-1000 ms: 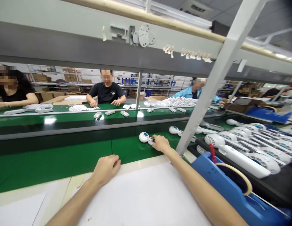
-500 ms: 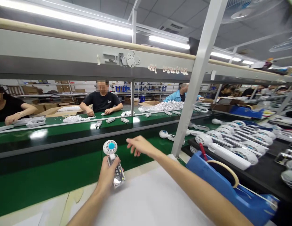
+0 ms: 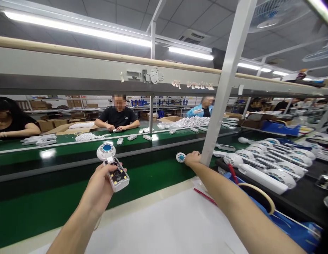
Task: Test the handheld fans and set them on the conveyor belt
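My left hand point(image 3: 99, 187) is closed round a small white hand-held fan point(image 3: 112, 165) with a blue centre and an exposed circuit board, held up over the green conveyor belt point(image 3: 60, 183). My right hand point(image 3: 192, 157) reaches far out onto the belt and closes on a second white fan point(image 3: 181, 157) lying there, beside the slanted grey frame post point(image 3: 219, 102).
A blue tape dispenser point(image 3: 274, 208) stands at my right over a white sheet point(image 3: 164, 225). A black tray point(image 3: 298, 190) of several finished white fans lies right. Other people sit across a far green belt with white parts.
The right hand passed the first fan to my left hand, then stretched out again to a second fan on the belt. My left hand rose with its fan. The view tilted upward.
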Action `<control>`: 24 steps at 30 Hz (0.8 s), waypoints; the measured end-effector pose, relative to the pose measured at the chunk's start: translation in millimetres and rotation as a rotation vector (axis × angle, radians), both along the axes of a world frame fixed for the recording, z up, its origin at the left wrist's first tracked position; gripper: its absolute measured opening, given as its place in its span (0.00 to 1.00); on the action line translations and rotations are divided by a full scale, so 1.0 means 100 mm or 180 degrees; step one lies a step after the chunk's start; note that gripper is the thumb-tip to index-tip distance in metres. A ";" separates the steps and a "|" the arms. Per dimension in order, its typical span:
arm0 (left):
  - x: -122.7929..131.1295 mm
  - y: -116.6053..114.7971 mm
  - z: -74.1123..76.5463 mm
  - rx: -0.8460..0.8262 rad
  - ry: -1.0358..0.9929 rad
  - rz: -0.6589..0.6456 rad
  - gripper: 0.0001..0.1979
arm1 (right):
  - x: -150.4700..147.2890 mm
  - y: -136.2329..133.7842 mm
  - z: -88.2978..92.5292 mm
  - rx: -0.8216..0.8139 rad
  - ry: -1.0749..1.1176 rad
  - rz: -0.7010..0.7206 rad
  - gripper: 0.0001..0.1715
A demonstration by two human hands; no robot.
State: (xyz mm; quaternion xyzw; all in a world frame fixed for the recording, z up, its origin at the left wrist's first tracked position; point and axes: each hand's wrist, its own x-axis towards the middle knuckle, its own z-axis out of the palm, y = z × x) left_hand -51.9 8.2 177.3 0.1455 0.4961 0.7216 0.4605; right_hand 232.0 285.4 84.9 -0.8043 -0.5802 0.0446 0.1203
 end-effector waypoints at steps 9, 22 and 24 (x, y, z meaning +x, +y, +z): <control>0.05 -0.20 0.20 0.0426 0.0051 0.0133 0.14 | -0.51 -0.39 0.39 -0.0216 0.2168 0.1504 0.13; 0.02 -0.33 0.18 0.1082 0.1330 -0.0821 0.35 | -0.96 -1.81 0.96 -0.0469 0.5348 0.3225 0.34; 0.04 -0.34 0.16 0.1246 0.1436 -0.0906 0.37 | -0.93 -1.89 0.97 -0.0478 0.5280 0.3591 0.39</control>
